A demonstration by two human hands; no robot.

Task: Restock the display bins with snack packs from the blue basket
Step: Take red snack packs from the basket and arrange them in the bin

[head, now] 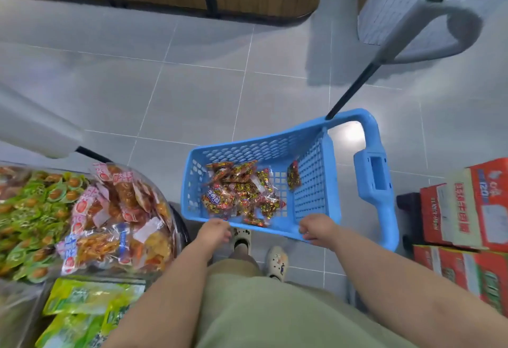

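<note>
The left hand (214, 231) and right hand (316, 228) curl fingers (305, 233) round the basket (247, 145) rim. Many packs (242, 193) are left inside.

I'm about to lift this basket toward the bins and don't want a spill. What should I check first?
1. Snack packs in the blue basket: ok, a pile lies on its bottom.
2. Right hand on the near rim: ok, fingers curl round it.
3. Left hand grip: cannot tell, it is at the rim, hold unclear.
4. Stray pack leaning on the side wall: not ok, may slide.
5. Room in the display bins: cannot tell, those in view are heaped.
</note>
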